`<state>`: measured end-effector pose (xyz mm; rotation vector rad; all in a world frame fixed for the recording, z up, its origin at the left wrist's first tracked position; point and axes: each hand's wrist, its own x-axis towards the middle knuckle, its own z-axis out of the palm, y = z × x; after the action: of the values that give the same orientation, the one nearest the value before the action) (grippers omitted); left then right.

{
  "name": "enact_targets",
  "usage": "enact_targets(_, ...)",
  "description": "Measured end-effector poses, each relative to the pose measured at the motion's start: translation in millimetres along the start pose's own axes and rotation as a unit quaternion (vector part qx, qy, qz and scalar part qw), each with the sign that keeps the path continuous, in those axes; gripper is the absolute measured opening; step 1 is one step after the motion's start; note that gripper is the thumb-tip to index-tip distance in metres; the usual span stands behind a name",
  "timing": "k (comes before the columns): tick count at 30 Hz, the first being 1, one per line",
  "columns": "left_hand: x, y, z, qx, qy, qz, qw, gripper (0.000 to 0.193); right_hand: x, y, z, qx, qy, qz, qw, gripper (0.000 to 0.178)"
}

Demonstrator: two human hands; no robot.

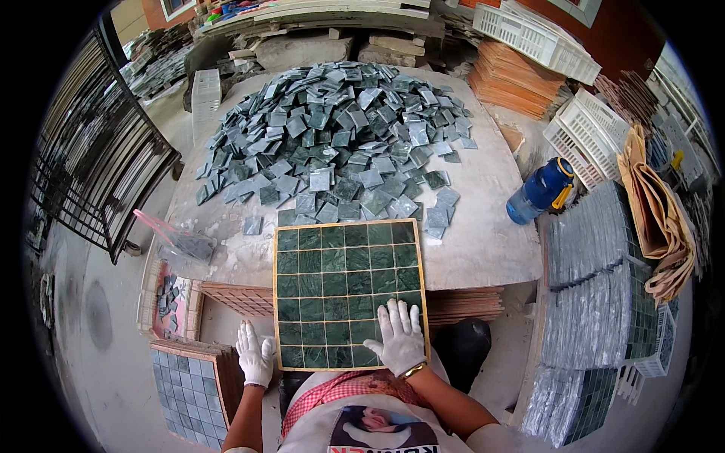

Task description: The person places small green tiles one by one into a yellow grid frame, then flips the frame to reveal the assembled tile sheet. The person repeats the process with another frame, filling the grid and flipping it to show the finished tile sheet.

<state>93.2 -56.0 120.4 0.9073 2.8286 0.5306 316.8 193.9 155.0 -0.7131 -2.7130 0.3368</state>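
A wooden tray with a thin yellowish rim [423, 264] leans against the table's near edge, in front of my body. Rows of dark green square stone tiles [334, 261] fill its grid. My right hand [399, 338], in a white glove, lies flat over the tray's lower right tiles with its fingers spread. Beside the tray's lower left edge is my left hand [255, 356], also gloved, fingers stretched out and holding nothing. Whether its thumb touches the rim, I cannot tell. Beyond the tray, a large heap of loose green-grey tiles [343, 128] covers the table.
The pale table [483, 249] carries a blue bottle [539, 191] at its right. Plastic-wrapped tile stacks [585, 294] stand to the right, below white crates [585, 136]. Tile-faced boards [189, 389] sit at lower left. A black metal rack [98, 143] stands farther left.
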Motion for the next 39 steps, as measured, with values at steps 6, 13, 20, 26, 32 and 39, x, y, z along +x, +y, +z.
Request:
enact_targets(6,10.3,-55.2,23.2,-0.411,0.111,-0.122,0.897,0.051,38.0,-129.6,51.4,0.028,-0.256,-0.321,0.911,0.081)
enact_targets(13,24.7,24.3,-15.2,-0.276,0.106,-0.017,0.955,0.057,37.6,-159.2,42.6,0.250,-0.516,-0.370,0.731,0.049)
enact_targets(20,16.4,137.8,2.1,-0.023,-0.053,0.387,0.920,0.064,-40.4,17.6,-2.0,0.854,-0.246,0.186,0.420,0.036)
enact_targets(26,106.6,115.0,0.9,0.067,0.023,0.286,0.956,0.067,-75.8,99.7,-29.5,0.732,0.131,0.361,0.562,0.025)
enact_targets(32,159.0,106.6,10.0,0.050,0.077,0.206,0.974,0.062,-15.6,81.2,-31.4,0.348,0.118,0.364,0.856,0.048)
enact_targets(39,160.0,110.2,6.2,0.036,0.069,0.199,0.977,0.060,42.5,39.3,-8.7,0.154,0.047,0.390,0.907,0.078)
